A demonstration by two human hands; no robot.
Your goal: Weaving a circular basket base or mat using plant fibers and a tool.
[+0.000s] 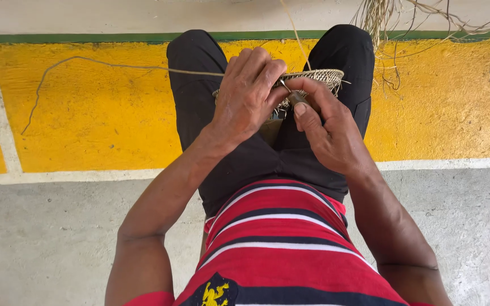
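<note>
Left hand (246, 96) grips the woven piece's (321, 76) near edge, right hand (329, 127) pinches a small tool (296, 97) against it, open yellow floor (103, 113) left.

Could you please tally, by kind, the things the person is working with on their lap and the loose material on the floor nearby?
Woven pieces, gripped by the left hand: 1
Small pointed tools, pinched in the right hand: 1
Long loose strands trailing left: 1
Bundles of dry fibre on the floor: 1
Total: 4
</note>
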